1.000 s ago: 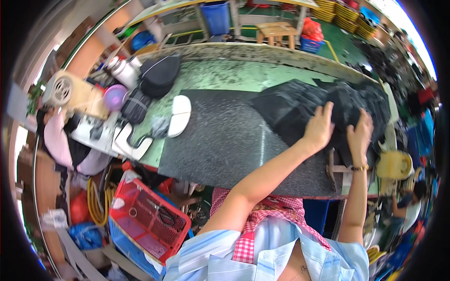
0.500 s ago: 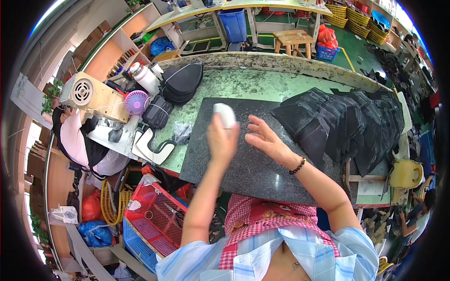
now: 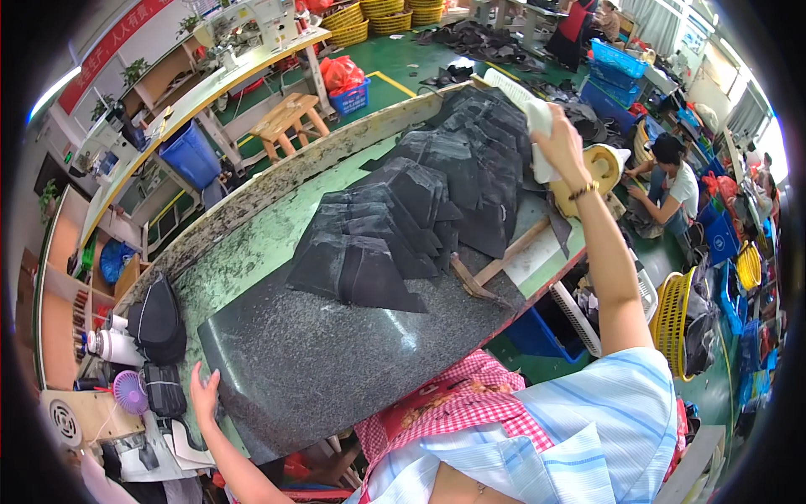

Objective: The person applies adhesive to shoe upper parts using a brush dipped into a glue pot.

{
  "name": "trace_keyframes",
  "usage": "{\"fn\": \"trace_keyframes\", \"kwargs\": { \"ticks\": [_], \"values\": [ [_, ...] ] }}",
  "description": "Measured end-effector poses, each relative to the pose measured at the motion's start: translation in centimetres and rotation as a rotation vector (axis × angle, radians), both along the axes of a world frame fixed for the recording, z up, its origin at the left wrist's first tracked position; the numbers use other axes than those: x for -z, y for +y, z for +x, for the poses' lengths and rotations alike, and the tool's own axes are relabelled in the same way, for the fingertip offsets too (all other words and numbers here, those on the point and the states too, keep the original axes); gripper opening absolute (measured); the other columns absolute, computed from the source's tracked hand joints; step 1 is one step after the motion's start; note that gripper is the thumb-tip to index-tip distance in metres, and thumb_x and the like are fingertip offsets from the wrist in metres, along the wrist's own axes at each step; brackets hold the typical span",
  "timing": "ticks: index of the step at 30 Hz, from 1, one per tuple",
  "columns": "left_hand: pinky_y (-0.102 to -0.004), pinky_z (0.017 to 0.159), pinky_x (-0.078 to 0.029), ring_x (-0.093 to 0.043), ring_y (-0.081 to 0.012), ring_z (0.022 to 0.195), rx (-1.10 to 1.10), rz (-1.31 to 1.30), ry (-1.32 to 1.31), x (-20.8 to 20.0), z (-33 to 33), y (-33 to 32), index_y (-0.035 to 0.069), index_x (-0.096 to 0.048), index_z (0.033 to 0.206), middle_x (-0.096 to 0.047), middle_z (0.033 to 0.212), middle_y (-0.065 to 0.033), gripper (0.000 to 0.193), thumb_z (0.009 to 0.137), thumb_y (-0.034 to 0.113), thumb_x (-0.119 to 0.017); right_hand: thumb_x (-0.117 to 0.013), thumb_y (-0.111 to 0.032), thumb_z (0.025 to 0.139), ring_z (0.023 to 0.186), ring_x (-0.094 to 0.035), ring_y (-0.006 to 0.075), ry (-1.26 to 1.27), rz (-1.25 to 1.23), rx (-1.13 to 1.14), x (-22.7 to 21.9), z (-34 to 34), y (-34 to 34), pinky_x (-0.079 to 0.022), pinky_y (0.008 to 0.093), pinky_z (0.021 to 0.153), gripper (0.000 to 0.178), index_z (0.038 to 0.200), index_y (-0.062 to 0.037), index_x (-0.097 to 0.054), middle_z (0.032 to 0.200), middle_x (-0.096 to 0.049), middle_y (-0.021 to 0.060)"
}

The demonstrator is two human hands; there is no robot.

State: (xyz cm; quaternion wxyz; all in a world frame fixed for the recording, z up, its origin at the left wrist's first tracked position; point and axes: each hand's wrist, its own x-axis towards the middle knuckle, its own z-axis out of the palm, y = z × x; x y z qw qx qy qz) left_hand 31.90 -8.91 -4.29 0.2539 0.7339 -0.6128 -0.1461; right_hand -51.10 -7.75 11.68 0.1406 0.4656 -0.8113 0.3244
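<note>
My right hand (image 3: 564,151) is stretched to the far right corner of the bench, its fingers closed around a smooth white piece (image 3: 544,134) whose exact kind I cannot make out. Beside the left edge of a dark speckled stone slab (image 3: 277,361), my left hand (image 3: 204,395) is empty, fingers apart. Overlapping black flat cut pieces (image 3: 361,269) lie in fanned stacks across the slab and the bench beyond it. A white perforated tray (image 3: 506,86) stands right by the white piece.
A yellowish rounded container (image 3: 592,172) sits past the right edge, near a wooden bar (image 3: 516,248). On the left are a purple fan (image 3: 130,392), a white bottle (image 3: 117,347) and black rounded pieces (image 3: 158,323). A co-worker (image 3: 672,185) crouches at the right.
My view has swung to the right. The left hand, which held a white rounded object, is now empty at the slab's left edge. My right hand has reached far right and grips a white piece.
</note>
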Motion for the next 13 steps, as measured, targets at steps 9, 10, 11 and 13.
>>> {"fn": "trace_keyframes", "kwargs": {
  "ticks": [9, 10, 11, 13],
  "values": [
    [-0.0250, 0.073, -0.050, -0.062, -0.0112, 0.081, -0.122, -0.092, 0.594, -5.8, 0.8, -4.1, -0.003, -0.066, 0.109, -0.068, 0.095, -0.0056, 0.021, 0.091, 0.006, -0.064, -0.060, -0.027, 0.084, 0.116, -0.059, 0.0387, -0.183, 0.523, 0.302, 7.9, -13.5, -6.6, -0.047, 0.0489, 0.094, 0.059, 0.135, -0.0063, -0.040, 0.125, -0.059, 0.0249],
    [-0.0254, 0.074, -0.050, -0.062, -0.0115, 0.082, -0.052, -0.092, 0.647, -8.2, -1.5, -5.0, -0.003, -0.066, 0.111, -0.068, 0.095, -0.0058, 0.022, 0.091, 0.008, -0.065, -0.062, -0.026, 0.083, 0.117, -0.058, 0.0379, -0.189, 0.472, 0.240, 7.3, -12.2, -6.3, -0.046, 0.0497, 0.096, 0.062, 0.137, -0.0075, -0.039, 0.126, -0.058, 0.0240],
    [-0.0258, 0.075, -0.051, -0.063, -0.0119, 0.082, 0.022, -0.088, 0.700, -10.9, -4.9, -5.9, -0.003, -0.065, 0.112, -0.068, 0.096, -0.0060, 0.024, 0.091, 0.010, -0.066, -0.064, -0.026, 0.082, 0.118, -0.058, 0.0371, -0.193, 0.420, 0.183, 5.7, -10.9, -5.2, -0.045, 0.0505, 0.097, 0.064, 0.138, -0.0087, -0.039, 0.128, -0.058, 0.0231],
    [-0.0274, 0.081, -0.051, -0.063, -0.0124, 0.088, 0.170, -0.035, 0.746, -16.9, -12.9, -7.4, -0.003, -0.063, 0.116, -0.068, 0.101, -0.0060, 0.029, 0.092, 0.013, -0.066, -0.070, -0.029, 0.078, 0.123, -0.054, 0.0358, -0.217, 0.179, -0.021, 2.4, -10.3, -2.5, -0.042, 0.0487, 0.102, 0.073, 0.141, -0.0133, -0.037, 0.130, -0.058, 0.0199]
  ]
}}
